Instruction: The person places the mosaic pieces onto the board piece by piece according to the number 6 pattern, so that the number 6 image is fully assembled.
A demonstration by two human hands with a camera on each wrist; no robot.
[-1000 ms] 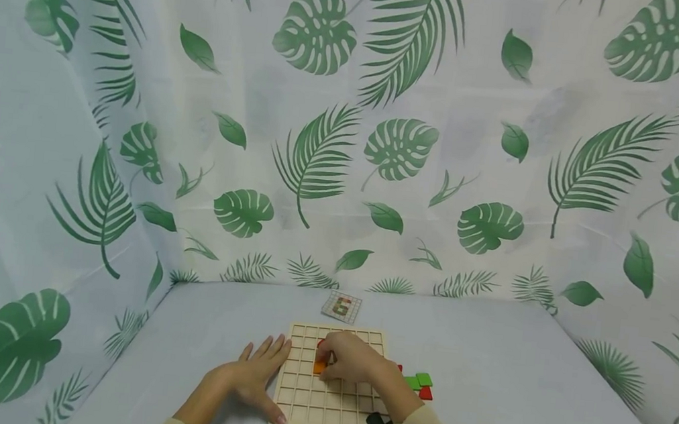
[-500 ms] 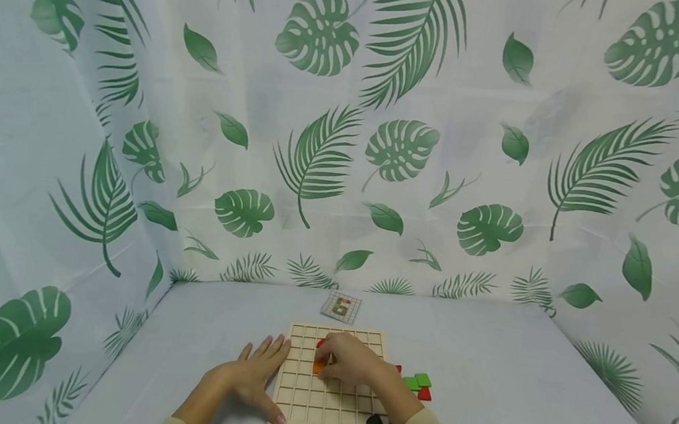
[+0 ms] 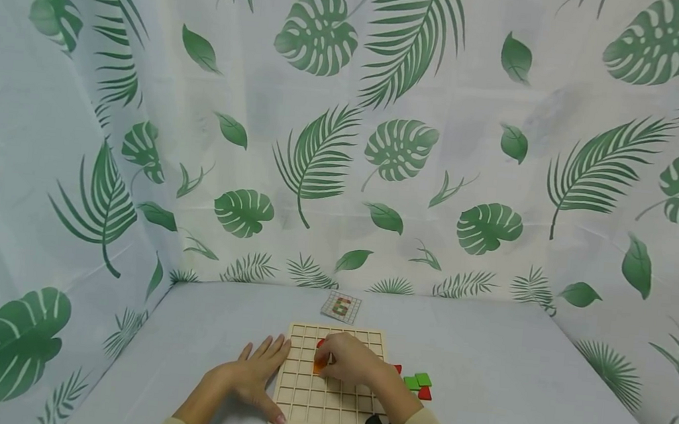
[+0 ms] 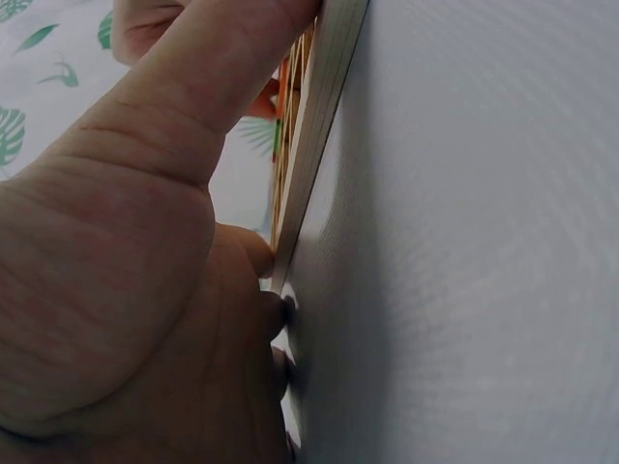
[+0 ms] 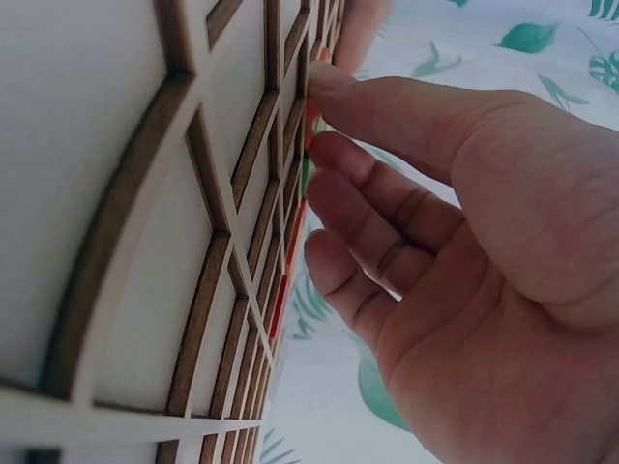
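A pale wooden grid board (image 3: 304,407) lies on the white-covered table in the head view. My left hand (image 3: 255,374) is spread along its left edge, the thumb at the near left corner; the left wrist view shows the thumb against the board's side (image 4: 327,111). Over the upper middle of the grid, my right hand (image 3: 353,360) pinches an orange tile (image 3: 318,366) between thumb and curled fingers. A red tile (image 3: 320,342) sits in the grid just beyond it. Red and green slivers of other tiles show in the right wrist view, mostly hidden behind the board's ribs.
Loose green tiles (image 3: 423,379) and a red tile (image 3: 424,394) lie right of the board, partly behind the right forearm. Past the far edge is a small card (image 3: 341,307) with a coloured grid pattern. Leaf-printed cloth (image 3: 384,216) hangs behind and at both sides.
Both hands stay almost where they were. The right fingers shift very slightly at the orange tile.
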